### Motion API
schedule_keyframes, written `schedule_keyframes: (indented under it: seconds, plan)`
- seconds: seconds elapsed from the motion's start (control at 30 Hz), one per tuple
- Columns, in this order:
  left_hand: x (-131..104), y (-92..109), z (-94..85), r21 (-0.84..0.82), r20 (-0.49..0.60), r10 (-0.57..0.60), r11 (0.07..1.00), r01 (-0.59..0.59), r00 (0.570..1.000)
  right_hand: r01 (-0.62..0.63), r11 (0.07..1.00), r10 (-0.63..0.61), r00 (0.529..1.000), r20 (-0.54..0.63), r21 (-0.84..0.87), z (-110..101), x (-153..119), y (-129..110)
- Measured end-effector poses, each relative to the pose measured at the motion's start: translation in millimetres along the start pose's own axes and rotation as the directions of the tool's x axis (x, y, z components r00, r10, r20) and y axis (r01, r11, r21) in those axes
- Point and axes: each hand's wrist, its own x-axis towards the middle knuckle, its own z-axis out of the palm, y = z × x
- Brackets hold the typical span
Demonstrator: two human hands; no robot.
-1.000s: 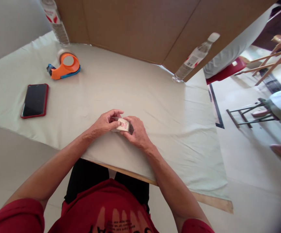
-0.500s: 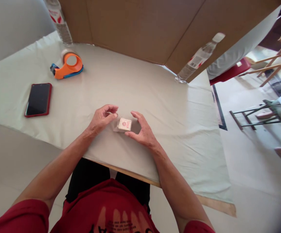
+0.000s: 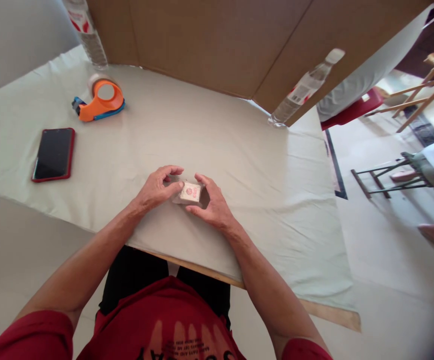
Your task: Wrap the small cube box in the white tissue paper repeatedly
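Note:
A small cream-coloured block with red print (image 3: 191, 192) lies on the cloth, with what looks like clear plastic wrap about it. To its left, my left hand (image 3: 160, 188) is open, thumb and fingers apart, the thumb tip at the block's upper left corner; whether it touches cannot be made out. Around the right side curves my right hand (image 3: 214, 207), also open, its forefinger near the far edge and its thumb near the front edge. Neither hand has closed on the block.
A pale cloth (image 3: 209, 135) covers the table. At left lie a phone in a red case (image 3: 53, 154) and an orange tape dispenser (image 3: 102, 102). Two water bottles, left (image 3: 89, 40) and right (image 3: 303, 92), stand before a cardboard panel (image 3: 202, 45). A person sits at right.
My right hand has moved slightly left, closer in around the block. My left thumb has come down to the block's corner. The whole view has shifted a little.

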Motion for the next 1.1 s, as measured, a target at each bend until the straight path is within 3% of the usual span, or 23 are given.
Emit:
schedule_keyframes:
  seconds: [0.1,0.4,0.57,0.77,0.87,1.1]
  plan:
    - [-0.8,-3.6,1.3,0.021,0.03,0.035,0.999,-0.036,0.999,-0.002,1.0,0.002,1.0,-0.011,-0.001,3.2,0.0,-0.4]
    - [-1.3,-4.0,1.2,-0.058,0.275,0.059,0.997,-0.045,0.96,0.007,1.0,-0.007,0.999,-0.047,-0.012,5.5,2.0,-2.0]
    - [-1.5,-4.7,2.3,-0.054,0.265,0.093,0.995,-0.081,0.96,0.011,0.999,-0.014,0.997,-0.076,-0.04,10.6,0.4,-0.8]
    - [-2.9,-3.6,4.7,-0.051,0.16,0.196,0.98,-0.19,0.967,0.12,0.984,-0.144,0.97,-0.193,-0.131,13.9,-2.3,-5.4]
    - [-2.9,-1.5,3.9,-0.042,0.13,0.178,0.984,-0.174,0.975,0.123,0.975,-0.161,0.965,-0.206,-0.185,12.3,-2.4,-7.2]
    - [-4.0,0.7,2.6,-0.088,0.272,0.112,0.992,-0.091,0.956,0.295,0.912,-0.373,0.886,-0.275,-0.286,13.6,-2.6,-10.5]
